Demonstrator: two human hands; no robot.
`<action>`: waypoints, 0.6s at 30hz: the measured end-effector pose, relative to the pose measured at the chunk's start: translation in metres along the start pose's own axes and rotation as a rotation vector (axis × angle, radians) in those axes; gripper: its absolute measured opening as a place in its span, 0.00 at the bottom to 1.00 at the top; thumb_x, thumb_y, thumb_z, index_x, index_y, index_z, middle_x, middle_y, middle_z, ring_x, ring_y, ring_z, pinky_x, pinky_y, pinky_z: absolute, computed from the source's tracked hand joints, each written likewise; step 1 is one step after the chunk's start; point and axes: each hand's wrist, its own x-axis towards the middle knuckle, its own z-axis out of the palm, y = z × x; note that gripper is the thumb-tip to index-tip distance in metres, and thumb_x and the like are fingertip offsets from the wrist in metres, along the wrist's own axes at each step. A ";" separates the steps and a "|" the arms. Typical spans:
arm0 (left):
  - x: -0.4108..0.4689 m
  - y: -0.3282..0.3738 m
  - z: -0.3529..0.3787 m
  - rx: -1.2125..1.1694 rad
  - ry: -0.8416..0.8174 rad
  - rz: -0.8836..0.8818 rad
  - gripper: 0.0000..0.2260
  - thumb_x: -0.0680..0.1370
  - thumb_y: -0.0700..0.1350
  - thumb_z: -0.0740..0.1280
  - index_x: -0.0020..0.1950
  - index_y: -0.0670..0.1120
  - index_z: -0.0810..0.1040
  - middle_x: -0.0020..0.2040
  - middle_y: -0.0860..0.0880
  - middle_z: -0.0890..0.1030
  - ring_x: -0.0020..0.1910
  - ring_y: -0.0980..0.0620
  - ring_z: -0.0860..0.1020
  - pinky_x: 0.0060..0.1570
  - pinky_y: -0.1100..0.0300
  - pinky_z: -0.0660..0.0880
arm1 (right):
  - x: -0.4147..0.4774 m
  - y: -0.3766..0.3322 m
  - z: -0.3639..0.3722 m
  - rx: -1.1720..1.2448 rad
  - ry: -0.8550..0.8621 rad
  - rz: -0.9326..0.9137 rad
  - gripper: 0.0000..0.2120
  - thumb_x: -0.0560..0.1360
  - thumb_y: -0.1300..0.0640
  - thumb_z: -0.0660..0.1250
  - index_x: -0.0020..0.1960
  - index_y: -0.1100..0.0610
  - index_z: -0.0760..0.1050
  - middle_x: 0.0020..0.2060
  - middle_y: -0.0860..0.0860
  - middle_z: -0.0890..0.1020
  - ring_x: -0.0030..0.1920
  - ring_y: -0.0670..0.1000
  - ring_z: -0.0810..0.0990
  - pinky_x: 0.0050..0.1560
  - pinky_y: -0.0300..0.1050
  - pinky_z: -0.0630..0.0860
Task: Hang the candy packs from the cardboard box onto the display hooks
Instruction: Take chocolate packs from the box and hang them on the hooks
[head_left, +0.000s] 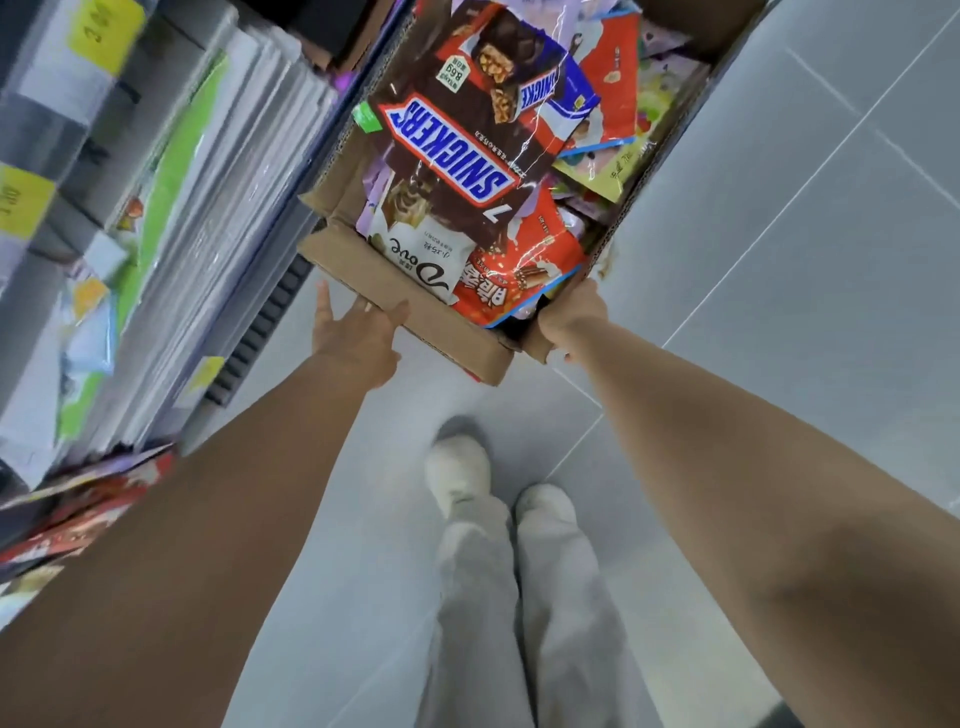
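At centre right of the frame, right grip (571, 317) clamped on the near right corner of the one cardboard box (441, 338), fingers wrapped round the cardboard and mostly hidden by it, arm stretched straight out from the lower right. Just left of that, left grip (358, 338) wide and holding nothing. Back of the hand up, fingers spread and nearly straight, tips up against the box's near wall, arm likewise extended from the lower left. Two hands, one box.

Inside the box, loose and overlapping, candy packs:
- Two Snickers: large brown Snickers pack (447, 140) on top at centre, smaller Snickers pack (556, 93) beyond it.
- One white Dove pack (421, 260) at the near left corner.
- Two red: near red pack (519, 275) at the near right corner just beside the right grip, far red pack (615, 73) toward the upper right.
- One yellow-green pack (618, 161) along the right wall.
- Purple wrappers underneath, too buried to count.

Support under the box: cannot tell.

Filling the left of the frame, display shelving (171, 234) with rows of hanging packs, blurred. Three yellow tags (104, 26) countable there. Across the right and bottom, grey tiled floor (779, 260). At bottom centre, two pale shoes (460, 473) under light trousers.
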 end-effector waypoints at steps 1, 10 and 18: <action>-0.006 -0.004 0.009 -0.009 -0.013 -0.009 0.27 0.80 0.52 0.60 0.76 0.55 0.52 0.77 0.48 0.54 0.77 0.54 0.46 0.69 0.40 0.30 | -0.006 0.004 0.008 -0.026 0.000 -0.008 0.23 0.75 0.56 0.64 0.66 0.61 0.60 0.64 0.59 0.73 0.60 0.60 0.76 0.54 0.51 0.75; -0.034 -0.048 0.073 -0.072 0.016 -0.076 0.26 0.79 0.48 0.60 0.76 0.56 0.55 0.76 0.48 0.60 0.77 0.54 0.50 0.72 0.41 0.33 | -0.038 0.031 0.072 0.000 -0.019 -0.011 0.23 0.76 0.56 0.63 0.68 0.61 0.59 0.65 0.58 0.71 0.62 0.59 0.74 0.56 0.51 0.75; -0.033 -0.018 0.008 -1.062 0.204 -0.282 0.10 0.78 0.49 0.60 0.50 0.46 0.78 0.53 0.45 0.80 0.52 0.45 0.79 0.55 0.53 0.77 | -0.059 0.030 0.080 -0.015 -0.231 -0.003 0.17 0.76 0.57 0.64 0.62 0.59 0.65 0.62 0.57 0.77 0.55 0.57 0.81 0.50 0.50 0.78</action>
